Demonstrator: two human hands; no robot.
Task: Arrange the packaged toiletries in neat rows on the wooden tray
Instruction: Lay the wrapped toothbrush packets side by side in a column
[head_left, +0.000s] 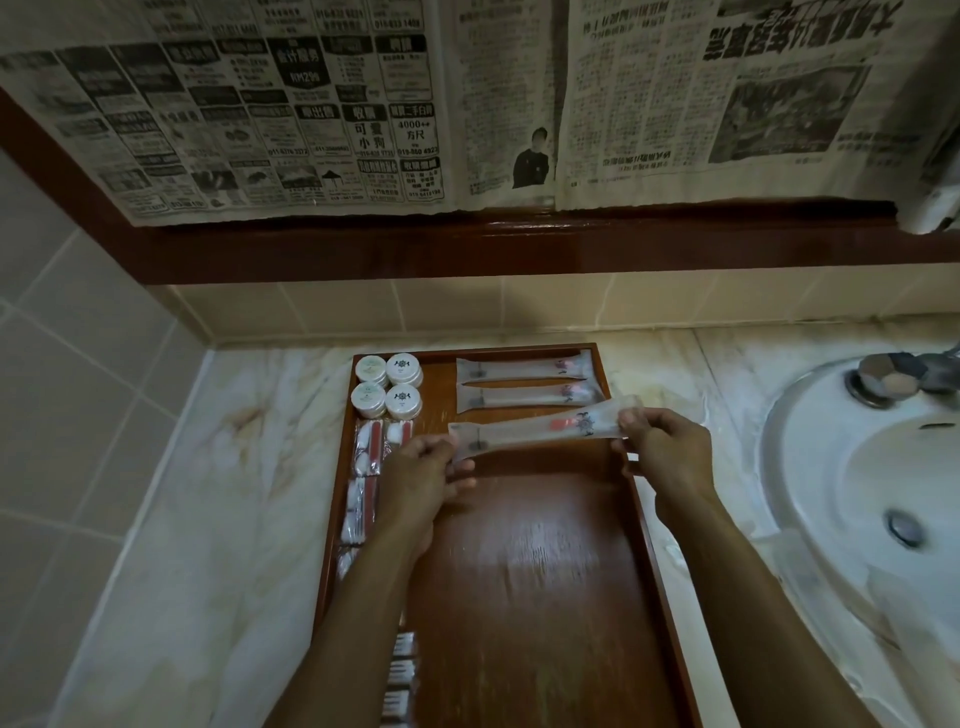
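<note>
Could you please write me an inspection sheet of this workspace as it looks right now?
Surface: marble counter bearing a wooden tray.
Job's things: two long packets lie in a row at the tray's far right; a third packet is held tilted above the tray; four round tubs sit far left; small sachets line the left edge.
Clutter: nothing seen.
Grippers: left hand pinches the held packet's left end; right hand pinches its right end.
Cables: nothing seen.
Surroundings: sink with tap at right; tiled wall; newspaper hung above.
</note>
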